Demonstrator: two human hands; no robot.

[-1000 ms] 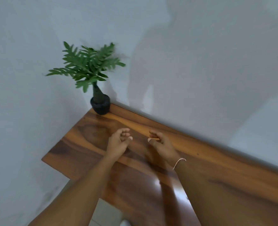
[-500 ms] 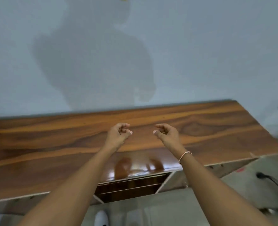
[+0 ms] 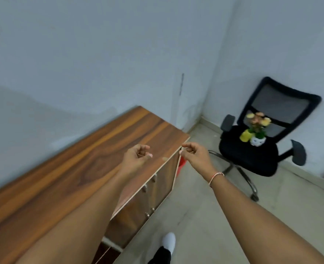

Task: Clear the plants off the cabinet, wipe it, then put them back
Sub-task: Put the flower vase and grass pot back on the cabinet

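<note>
Left hand (image 3: 138, 156) and right hand (image 3: 193, 154), loosely curled and empty, above the cabinet (image 3: 77, 159) end; two potted plants (image 3: 255, 130) wait on the chair (image 3: 252, 155) seat. Next, probably: fetch them back.

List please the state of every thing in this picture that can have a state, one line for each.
Left hand: fingers curled, holding nothing.
Right hand: fingers curled, holding nothing.
Cabinet top: bare in the part shown, glossy.
Cabinet doors: shut.
Yellow pot: on the chair seat, leaning to the side, flowers in it.
White pot: upright on the chair seat, beside the yellow pot.
Office chair: standing by the wall.
</note>
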